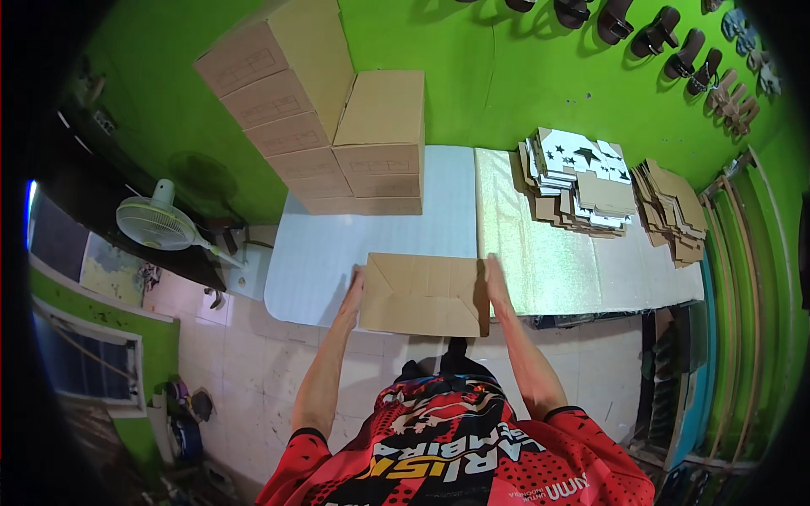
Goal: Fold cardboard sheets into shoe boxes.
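Apparently, one brown rectangular cardboard box (422, 291) is in hand while several others stand fully formed. The left hand (358, 287) lies along its left end and the right hand (495, 282) along its right end, fingers fairly straight, so the box is held between the two. It is over the near edge of the smooth, pale blue-white tabletop (337, 253); whether it rests there or is slightly lifted, I cannot tell. Its upper face shows flaps with slanting creases toward the ends, and I judge that face to be folded into place.

Beyond it, near the green wall, a taller column of brown cardboard boxes (291, 139) stands against a shorter column of like boxes (380, 114); these look shaped and stacked, so I count them as done. Farther right, on a shiny gold-tinted sheet (506, 253), lie a pile of flat white card pieces with black stars (582, 156) and a pile of flat brown cardboard pieces (675, 211). Those are not made up, though whether they belong to this work is unclear.
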A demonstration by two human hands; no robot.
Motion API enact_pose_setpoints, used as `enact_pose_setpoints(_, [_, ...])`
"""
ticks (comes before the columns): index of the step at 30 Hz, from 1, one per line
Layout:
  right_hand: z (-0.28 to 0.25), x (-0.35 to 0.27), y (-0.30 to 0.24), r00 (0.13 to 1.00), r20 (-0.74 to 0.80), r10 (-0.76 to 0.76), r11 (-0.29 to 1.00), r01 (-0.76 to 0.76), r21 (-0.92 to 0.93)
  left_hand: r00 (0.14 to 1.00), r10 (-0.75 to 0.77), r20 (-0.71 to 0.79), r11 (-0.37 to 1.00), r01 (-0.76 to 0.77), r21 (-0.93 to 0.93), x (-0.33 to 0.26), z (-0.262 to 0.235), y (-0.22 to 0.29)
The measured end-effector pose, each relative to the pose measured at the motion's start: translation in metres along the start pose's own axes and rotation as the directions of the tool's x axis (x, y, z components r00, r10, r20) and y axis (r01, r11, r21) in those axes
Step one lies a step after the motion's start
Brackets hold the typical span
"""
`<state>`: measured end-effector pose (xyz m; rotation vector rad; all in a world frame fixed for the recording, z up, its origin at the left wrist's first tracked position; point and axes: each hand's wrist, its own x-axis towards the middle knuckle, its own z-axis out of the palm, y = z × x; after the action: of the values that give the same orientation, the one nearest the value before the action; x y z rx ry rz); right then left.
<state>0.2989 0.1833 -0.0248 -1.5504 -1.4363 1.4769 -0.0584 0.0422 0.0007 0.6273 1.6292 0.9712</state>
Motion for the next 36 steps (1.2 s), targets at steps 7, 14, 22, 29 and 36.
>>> enact_pose_setpoints(7, [0.002, -0.034, -0.036, 0.965, -0.057, 0.255, 0.851, -0.252, -0.461, 0.98, -0.088, -0.18, 0.99, 0.106, 0.09, -0.004, -0.01, 0.002])
enact_pose_setpoints(14, [-0.025, -0.08, -0.095, 0.984, -0.128, 0.121, 0.749, -0.175, -0.639, 0.988, 0.047, -0.145, 0.867, 0.031, 0.497, -0.059, -0.023, 0.054])
enact_pose_setpoints(22, [-0.071, -0.173, -0.203, 0.957, -0.14, -0.255, 0.955, 0.227, -0.193, 0.892, 0.444, -0.09, 0.865, -0.4, 0.302, -0.17, -0.027, 0.169])
enact_pose_setpoints(29, [-0.079, -0.219, -0.188, 0.917, -0.075, -0.393, 0.919, 0.389, -0.062, 0.795, 0.606, 0.01, 0.771, -0.591, 0.238, -0.204, -0.037, 0.135])
enact_pose_setpoints(36, [-0.034, -0.199, -0.044, 0.858, -0.154, -0.491, 0.87, 0.471, -0.146, 0.769, 0.639, 0.024, 0.703, -0.596, 0.389, -0.158, -0.022, -0.021])
